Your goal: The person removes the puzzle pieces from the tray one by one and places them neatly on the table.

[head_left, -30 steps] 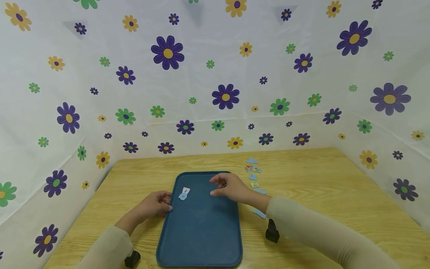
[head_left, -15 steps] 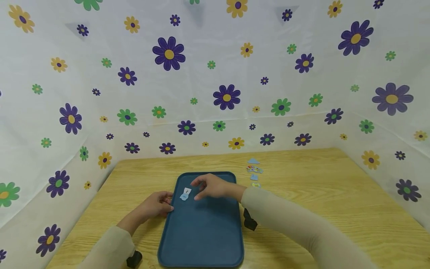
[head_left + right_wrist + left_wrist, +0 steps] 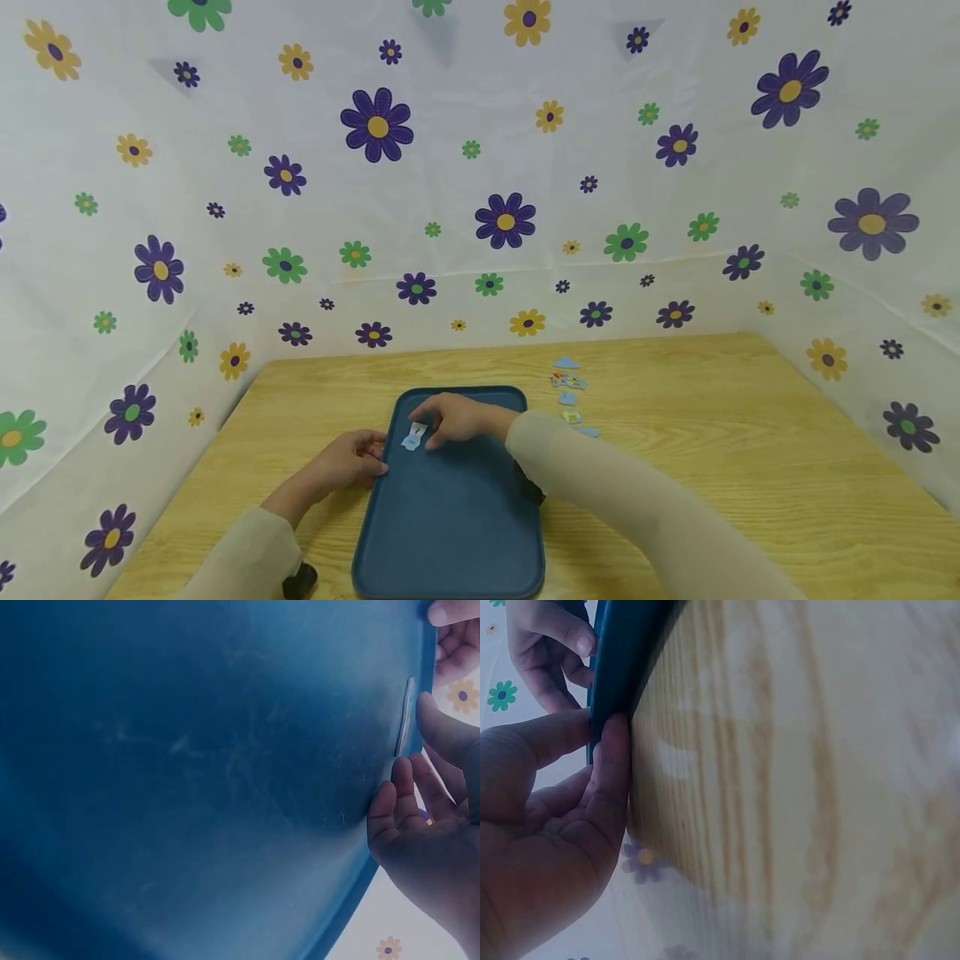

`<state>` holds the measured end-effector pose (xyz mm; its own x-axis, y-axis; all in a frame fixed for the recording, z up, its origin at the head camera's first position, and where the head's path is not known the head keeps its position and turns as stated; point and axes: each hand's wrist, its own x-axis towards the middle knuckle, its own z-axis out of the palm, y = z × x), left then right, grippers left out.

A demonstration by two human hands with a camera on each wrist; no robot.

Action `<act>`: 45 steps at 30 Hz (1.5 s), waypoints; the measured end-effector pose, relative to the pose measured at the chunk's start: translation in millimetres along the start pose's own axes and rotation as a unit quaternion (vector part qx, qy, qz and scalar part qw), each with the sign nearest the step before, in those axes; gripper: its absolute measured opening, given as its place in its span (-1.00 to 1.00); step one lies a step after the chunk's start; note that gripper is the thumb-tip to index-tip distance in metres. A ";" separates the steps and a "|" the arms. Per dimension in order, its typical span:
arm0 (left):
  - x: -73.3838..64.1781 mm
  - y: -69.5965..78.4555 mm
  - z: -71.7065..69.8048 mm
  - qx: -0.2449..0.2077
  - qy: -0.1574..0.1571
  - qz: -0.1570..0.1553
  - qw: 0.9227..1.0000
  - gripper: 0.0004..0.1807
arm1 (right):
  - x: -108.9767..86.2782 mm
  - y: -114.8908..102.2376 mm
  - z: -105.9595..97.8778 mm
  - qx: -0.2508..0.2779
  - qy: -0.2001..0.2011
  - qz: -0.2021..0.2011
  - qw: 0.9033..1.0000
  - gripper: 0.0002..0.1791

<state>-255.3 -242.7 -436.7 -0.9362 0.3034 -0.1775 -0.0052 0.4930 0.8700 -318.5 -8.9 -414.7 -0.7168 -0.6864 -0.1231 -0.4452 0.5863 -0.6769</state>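
A dark blue tray (image 3: 450, 533) lies lengthwise on the table. Near its upper left corner rests a small flat cutout (image 3: 412, 440), white at the top and light blue below, like puzzle pieces set together. My right hand (image 3: 457, 419) hovers just right of it, thumb and forefinger spread on either side. The right wrist view shows the cutout (image 3: 405, 716) edge-on beside the thumb, with a gap to the fingers. My left hand (image 3: 348, 462) holds the tray's left rim; in the left wrist view, thumb and finger pinch the rim (image 3: 622, 660).
Right of the tray, several flat pieces lie in a column: a light blue triangle (image 3: 566, 363), a multicoloured strip (image 3: 568, 381), a small blue piece (image 3: 567, 399) and a yellow-green one (image 3: 571, 416). A flower-print sheet (image 3: 450, 192) encloses the wooden table (image 3: 675, 417).
My right hand has moved left across the tray to the white and light blue cutout. The right sleeve now covers the lowest piece on the right. My left hand stays at the rim.
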 end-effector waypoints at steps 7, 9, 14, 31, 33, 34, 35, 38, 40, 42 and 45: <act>-1.9 -0.3 0.4 -0.006 -0.007 0.006 1.000 -0.44 | 1.5 -4.1 4.6 -0.042 -0.017 -0.004 0.999 -0.42; -1.8 -0.2 0.5 -0.006 -0.007 0.006 1.000 -0.43 | 1.0 -5.1 5.5 -0.054 -0.024 -0.012 0.998 -0.41; -1.5 0.8 0.5 -0.005 -0.008 0.009 1.000 -0.43 | 0.2 -6.7 6.7 -0.095 -0.021 -0.028 0.995 -0.45; -3.3 2.9 0.0 -0.010 -0.012 0.010 1.000 -0.42 | 1.7 -7.4 12.5 -0.099 0.039 -0.011 0.994 -0.65; -3.1 2.8 -0.2 -0.010 -0.014 0.011 1.000 -0.42 | 1.8 -7.1 12.7 -0.095 0.040 -0.011 0.995 -0.63; -2.9 2.5 -0.3 -0.011 -0.014 0.010 1.000 -0.42 | 2.1 -6.7 13.0 -0.096 0.041 -0.012 0.994 -0.63; -2.8 2.4 -0.4 -0.011 -0.014 0.010 1.000 -0.42 | 2.4 -6.3 13.5 -0.095 0.041 -0.013 0.995 -0.62; -2.1 0.9 -0.6 -0.009 -0.013 0.008 1.000 -0.42 | 3.8 -5.0 15.2 -0.094 0.045 -0.013 0.994 -0.62; -1.7 0.1 -0.5 -0.008 -0.010 0.006 1.000 -0.43 | 4.5 -4.7 16.1 -0.092 0.049 -0.013 0.994 -0.63; -1.7 -0.1 -0.6 -0.005 -0.009 0.006 1.000 -0.43 | 4.7 -5.0 16.6 -0.090 0.054 -0.013 0.994 -0.65; -1.9 0.7 -0.4 -0.002 -0.006 0.005 1.000 -0.44 | 4.0 -5.6 16.9 -0.089 0.060 -0.013 0.994 -0.69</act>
<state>-253.7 -243.3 -435.6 -0.9318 0.3180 -0.1750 0.0021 0.4868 0.8735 -309.7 -22.2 -423.7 -0.7573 -0.6530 -0.0125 -0.5454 0.6429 -0.5378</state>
